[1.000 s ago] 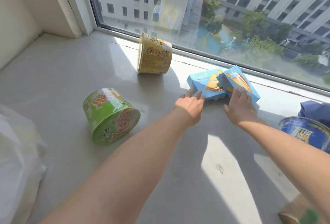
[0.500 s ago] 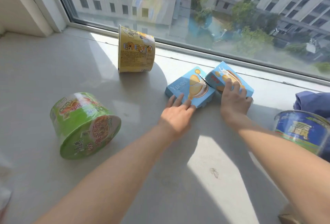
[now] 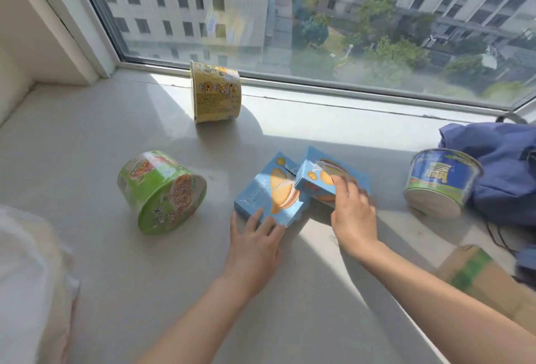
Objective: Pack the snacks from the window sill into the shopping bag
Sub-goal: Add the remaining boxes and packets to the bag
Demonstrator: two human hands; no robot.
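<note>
Two light blue biscuit boxes lie side by side on the pale window sill (image 3: 87, 131). My left hand (image 3: 255, 239) grips the near edge of the left blue box (image 3: 269, 189), which is tilted up off the sill. My right hand (image 3: 352, 213) holds the right blue box (image 3: 319, 175), lifted and leaning over the left one. A green noodle cup (image 3: 161, 191) lies on its side to the left. A yellow cup (image 3: 216, 92) lies near the window. A blue cup (image 3: 441, 181) lies on its side at the right. A white bag (image 3: 26, 276) fills the lower left corner.
A crumpled blue fabric bag (image 3: 504, 166) sits behind the blue cup at the right. A brown cardboard box (image 3: 478, 276) with green print pokes in at the lower right. The window glass and frame (image 3: 319, 85) run along the far edge of the sill.
Both hands have closed on the blue boxes and drawn them nearer to me, tilting them up off the sill. The camera has shifted, bringing the white bag back into view.
</note>
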